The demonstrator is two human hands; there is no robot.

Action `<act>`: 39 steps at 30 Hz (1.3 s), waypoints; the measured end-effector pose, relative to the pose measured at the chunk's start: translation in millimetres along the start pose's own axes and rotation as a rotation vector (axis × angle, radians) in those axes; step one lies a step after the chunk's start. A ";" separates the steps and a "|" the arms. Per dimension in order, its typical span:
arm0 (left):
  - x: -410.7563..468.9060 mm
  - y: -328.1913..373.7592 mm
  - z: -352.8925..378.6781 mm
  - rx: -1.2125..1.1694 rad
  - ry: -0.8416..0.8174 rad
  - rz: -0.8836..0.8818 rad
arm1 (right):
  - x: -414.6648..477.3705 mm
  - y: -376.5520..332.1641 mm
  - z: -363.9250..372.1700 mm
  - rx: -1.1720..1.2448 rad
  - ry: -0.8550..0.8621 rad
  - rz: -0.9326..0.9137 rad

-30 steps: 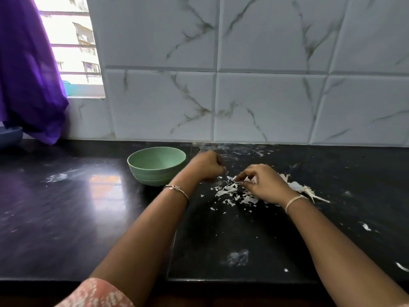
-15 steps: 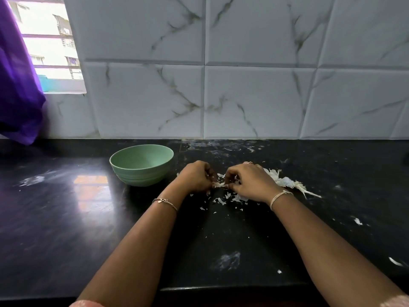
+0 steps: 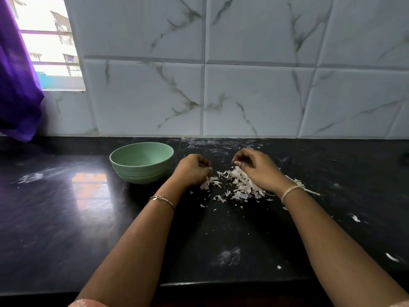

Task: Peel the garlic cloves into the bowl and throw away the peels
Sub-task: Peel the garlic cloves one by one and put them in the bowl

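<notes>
Right of the green bowl (image 3: 141, 163), the peels (image 3: 240, 188) lie heaped on the dark surface (image 3: 66, 218), where the right hand (image 3: 257, 171) pinches flakes in a curled grip, probably gathering them for disposal; the left hand (image 3: 192, 170) has its grip curled tight, contents hidden.

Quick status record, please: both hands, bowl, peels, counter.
left hand: fingers curled, at the left edge of the peels; what it holds, if anything, is hidden
right hand: fingers curled over the peels, touching them; grip unclear
bowl: green, upright, left of both hands; no cloves visible inside
peels: white heap by the hands, stray bits around
counter: black, glossy
</notes>
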State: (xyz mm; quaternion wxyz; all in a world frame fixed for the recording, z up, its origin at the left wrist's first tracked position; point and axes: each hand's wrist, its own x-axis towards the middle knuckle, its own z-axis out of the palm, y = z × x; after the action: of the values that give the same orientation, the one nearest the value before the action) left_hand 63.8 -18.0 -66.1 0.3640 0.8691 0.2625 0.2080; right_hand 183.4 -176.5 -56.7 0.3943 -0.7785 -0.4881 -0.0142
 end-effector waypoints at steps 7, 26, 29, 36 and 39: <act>-1.6 -0.9 0.7 0.054 -0.127 0.055 | -4.7 -5.3 -21.2 0.442 0.197 0.116; -1.8 18.8 49.1 0.427 -0.135 0.349 | 4.3 8.8 -16.0 0.075 0.140 0.143; -1.6 18.2 50.0 0.427 -0.101 0.377 | 3.5 7.8 -16.4 0.069 0.132 0.147; 0.3 16.2 45.4 0.325 0.014 0.388 | 2.2 7.0 -17.7 0.082 0.164 0.143; 2.9 13.5 44.7 0.240 0.037 0.353 | 2.3 8.5 -19.1 0.089 0.206 0.147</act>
State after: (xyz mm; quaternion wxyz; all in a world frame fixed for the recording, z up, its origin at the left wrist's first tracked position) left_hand 94.9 -47.7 -84.5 0.2108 0.9348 0.1358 0.2515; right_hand 198.1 -188.6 -47.7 0.4765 -0.7883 -0.3869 -0.0437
